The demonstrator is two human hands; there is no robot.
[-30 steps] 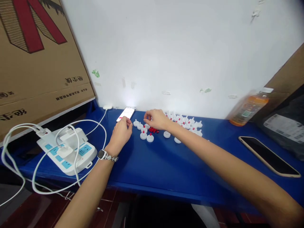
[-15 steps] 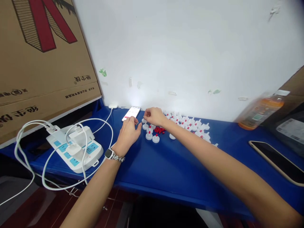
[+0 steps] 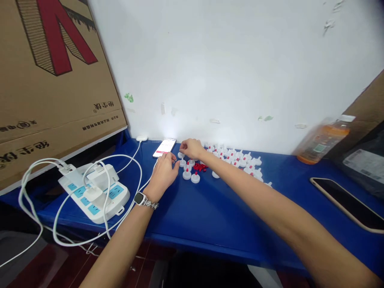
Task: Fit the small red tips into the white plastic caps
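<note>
Hands meet over a cluster of small white caps (image 3: 189, 170) near the back edge of the blue table (image 3: 210, 208), close to the wall. The right hand (image 3: 190, 148) hovers with fingers curled and pinched together above one white cap (image 3: 181, 155) at the left end of the cluster; it seems to pinch a small piece, though what lies between the fingertips is too small to tell. The left hand (image 3: 163, 174), a watch (image 3: 139, 198) on its wrist, rests on the table just beside the caps, fingers loosely bent toward them; whether it grips anything cannot be told.

A little heap of red tips (image 3: 200, 166) lies between the capped pieces in front and the larger spread of caps (image 3: 237, 158) along the back edge, likely kept there so both hands reach it easily. A lit phone (image 3: 164, 147) lies just left of the hands, its cable running to a power strip (image 3: 94, 192) near the left front edge. A dark phone (image 3: 345, 204) lies toward the right edge, a bottle (image 3: 321, 144) against the wall.
</note>
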